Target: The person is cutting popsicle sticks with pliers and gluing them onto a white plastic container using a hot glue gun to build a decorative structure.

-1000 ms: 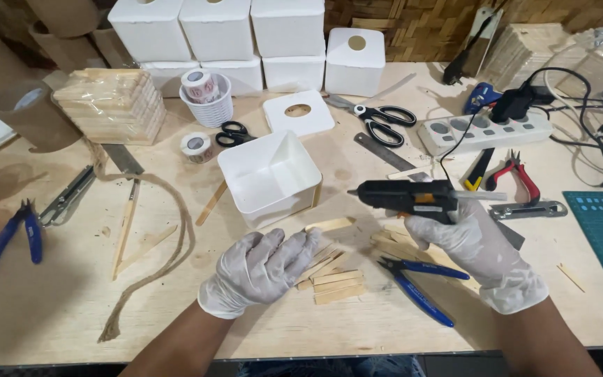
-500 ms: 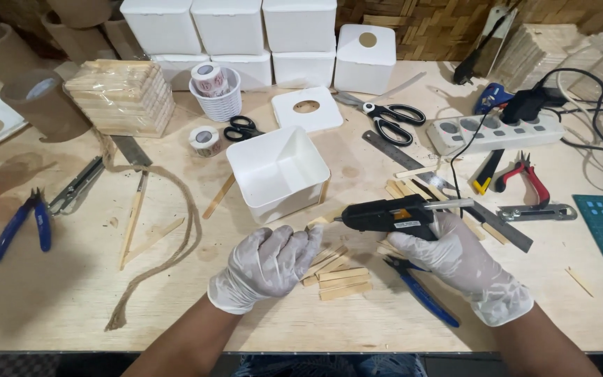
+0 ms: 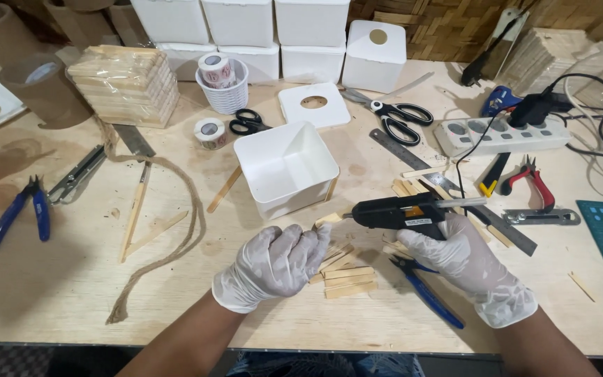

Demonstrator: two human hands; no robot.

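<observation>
Workbench, left to right: pliers, rope, box, my two gloved hands, glue gun.

Blue pliers (image 3: 19,220) lie far left; rope (image 3: 176,230) curls beside them. My left hand (image 3: 270,265) sits below the open white box (image 3: 286,167), its fingers pressed together, pinching a wooden stick (image 3: 328,220) whose tip meets the glue gun's nozzle. Cut sticks (image 3: 347,279) lie stacked just right of that hand. My right hand (image 3: 465,269) wraps the black glue gun (image 3: 403,211), fingers curled tight on its grip, nozzle pointing left. Blue cutters (image 3: 430,297) lie under that wrist.

One head-worn camera looks steeply down, close over the wooden workbench (image 3: 50,293) from its near edge
</observation>
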